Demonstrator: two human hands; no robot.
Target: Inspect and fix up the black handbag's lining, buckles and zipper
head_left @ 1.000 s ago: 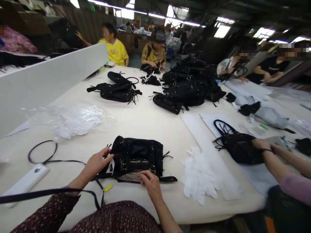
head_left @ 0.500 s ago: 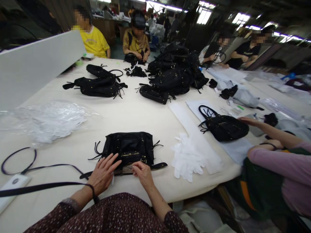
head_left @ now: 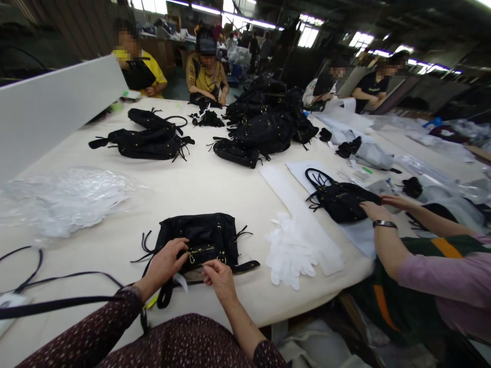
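A black handbag (head_left: 199, 232) with a gold zip, buckles and fringed ties lies flat on the table in front of me. My left hand (head_left: 166, 263) rests on its near left part, fingers loosely stretched over the leather beside the zip. At the bag's near edge, my right hand (head_left: 219, 278) is closed in a pinch; what sits between the fingertips is too small to make out. A small white piece (head_left: 180, 281) shows below my left hand, and a black strap (head_left: 165, 294) hangs down close by.
White cut-out pieces (head_left: 289, 250) and a long white strip (head_left: 307, 225) lie to the right. Left are a clear plastic bag (head_left: 72, 197) and black cord. Several black bags (head_left: 264, 122) are heaped at the back. A co-worker's hands touch another handbag (head_left: 341, 202) at right.
My left hand has shifted up and inward over the bag, its fingers less spread. The right hand stays pinched near the edge. The co-worker on the right now has both hands at their bag.
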